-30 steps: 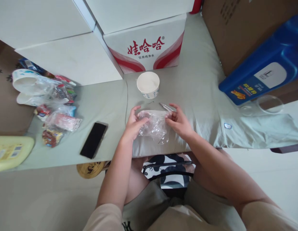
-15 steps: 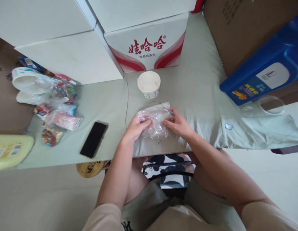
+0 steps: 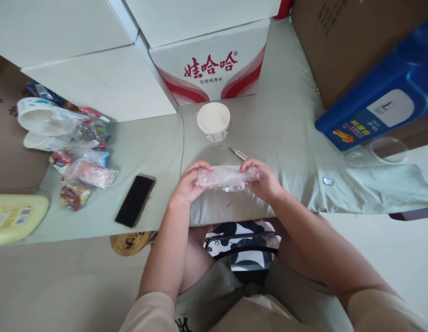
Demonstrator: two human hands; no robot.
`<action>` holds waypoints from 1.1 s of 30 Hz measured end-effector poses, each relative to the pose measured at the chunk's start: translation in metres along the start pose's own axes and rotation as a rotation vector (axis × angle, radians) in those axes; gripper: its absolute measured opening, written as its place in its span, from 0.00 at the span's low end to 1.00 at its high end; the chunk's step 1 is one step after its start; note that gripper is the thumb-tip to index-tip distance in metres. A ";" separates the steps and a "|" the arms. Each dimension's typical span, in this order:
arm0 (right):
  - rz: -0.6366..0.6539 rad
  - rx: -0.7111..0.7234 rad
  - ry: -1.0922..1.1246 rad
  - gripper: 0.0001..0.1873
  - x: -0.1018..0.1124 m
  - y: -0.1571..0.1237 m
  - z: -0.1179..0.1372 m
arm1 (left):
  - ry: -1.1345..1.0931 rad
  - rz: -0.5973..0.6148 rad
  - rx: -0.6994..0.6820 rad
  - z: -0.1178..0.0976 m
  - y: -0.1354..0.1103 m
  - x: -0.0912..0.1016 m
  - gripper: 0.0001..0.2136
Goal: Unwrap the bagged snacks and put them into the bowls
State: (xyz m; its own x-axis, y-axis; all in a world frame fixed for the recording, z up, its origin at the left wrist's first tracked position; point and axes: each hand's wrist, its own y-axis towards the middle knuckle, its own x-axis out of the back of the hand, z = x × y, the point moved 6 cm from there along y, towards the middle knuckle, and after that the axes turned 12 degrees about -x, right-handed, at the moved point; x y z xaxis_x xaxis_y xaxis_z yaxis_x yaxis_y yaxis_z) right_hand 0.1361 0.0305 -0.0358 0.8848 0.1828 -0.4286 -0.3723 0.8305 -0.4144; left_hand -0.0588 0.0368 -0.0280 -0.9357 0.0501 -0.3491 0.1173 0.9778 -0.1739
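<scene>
Two hands, both grasping the same piece of crinkled clear plastic (image 3: 229,178). Left hand (image 3: 189,185) pinches the left end, right hand (image 3: 267,183) the right end; plastic spans the gap as a wide, low strip, roughly level. Fingers partly hidden behind the film, so exact grip unclear. Location: just above or on the near edge of the cloth-covered bench (image 3: 155,143), in front of the seated person; can't tell if its underside touches the cloth.

Silver pen-shaped tool (image 3: 238,153) lies just beyond the right hand's fingertips, near end close to them; can't tell if they touch. Paper bowl (image 3: 214,122) stands upright farther back, open side up, well apart from the plastic. Behind it, white and red carton (image 3: 207,69).

Left side: dark-screened phone (image 3: 135,201) flat on the cloth, left of the left hand. Past it, a heap of snack packets (image 3: 87,161) with more paper bowls (image 3: 36,115) tipped on their sides. Yellow bottle (image 3: 18,219) at the left edge.

Right side: large blue bottle (image 3: 376,99), clear round plastic item (image 3: 389,151) by its lower end.
</scene>
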 end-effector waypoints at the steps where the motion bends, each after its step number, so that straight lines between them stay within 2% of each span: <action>1: 0.010 0.000 -0.013 0.14 0.001 0.000 0.001 | 0.008 0.006 -0.005 -0.001 0.001 0.000 0.12; 4: -0.065 0.034 -0.182 0.20 0.006 0.001 0.003 | 0.096 -0.063 -0.099 -0.001 0.006 0.005 0.14; 7: -0.300 0.098 -0.424 0.14 0.015 -0.001 0.004 | 0.290 -0.256 -0.370 -0.010 0.007 0.013 0.18; 9: -0.450 0.157 -0.491 0.19 0.019 -0.005 0.007 | 0.463 -0.406 -0.525 -0.017 0.002 0.017 0.18; 10: -0.486 0.188 -0.503 0.22 0.019 -0.007 0.009 | 0.536 -0.435 -0.552 -0.018 -0.001 0.017 0.15; 11: -0.488 0.215 -0.514 0.21 0.017 -0.008 0.010 | 0.585 -0.411 -0.546 -0.017 -0.001 0.013 0.13; 12: -0.455 0.240 -0.528 0.17 0.014 -0.008 0.011 | 0.602 -0.333 -0.514 -0.014 0.000 0.008 0.12; 14: -0.313 0.279 -0.548 0.09 0.004 -0.008 0.011 | 0.537 -0.103 -0.423 -0.003 0.002 -0.008 0.14; 16: -0.135 0.275 -0.524 0.11 -0.006 -0.007 0.008 | 0.421 0.083 -0.337 0.006 0.001 -0.023 0.23; 18: 0.002 0.223 -0.468 0.13 -0.014 -0.005 0.003 | 0.345 0.168 -0.252 0.015 0.000 -0.031 0.25; 20: 0.020 0.183 -0.419 0.14 -0.017 -0.001 -0.001 | 0.314 0.141 -0.214 0.018 0.000 -0.031 0.22; 22: -0.106 0.223 -0.383 0.14 -0.012 0.002 0.000 | 0.278 0.050 -0.206 0.017 -0.001 -0.025 0.19; 24: -0.209 0.259 -0.350 0.19 -0.008 0.002 -0.001 | 0.212 0.001 -0.174 0.017 -0.004 -0.021 0.17; 26: -0.175 0.220 -0.340 0.20 -0.009 0.003 -0.006 | 0.155 -0.001 -0.168 0.014 -0.006 -0.020 0.16; 28: -0.145 0.168 -0.360 0.17 -0.011 0.003 -0.006 | 0.155 -0.042 -0.253 0.005 -0.006 -0.017 0.14; 30: -0.277 0.197 -0.433 0.14 -0.008 0.005 0.012 | 0.198 -0.158 -0.344 -0.004 -0.004 -0.009 0.10; 33: -0.541 0.363 -0.704 0.08 -0.016 0.021 0.069 | 0.231 -0.276 -0.327 -0.007 0.001 0.002 0.02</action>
State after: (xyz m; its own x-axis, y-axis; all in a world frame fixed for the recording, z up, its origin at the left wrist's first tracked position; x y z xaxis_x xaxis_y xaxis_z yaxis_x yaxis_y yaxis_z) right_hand 0.1337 0.0818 0.0174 0.9208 -0.0974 0.3778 0.1412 0.9859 -0.0900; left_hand -0.0630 0.0396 -0.0228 -0.9708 -0.2127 -0.1110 -0.2220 0.9718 0.0800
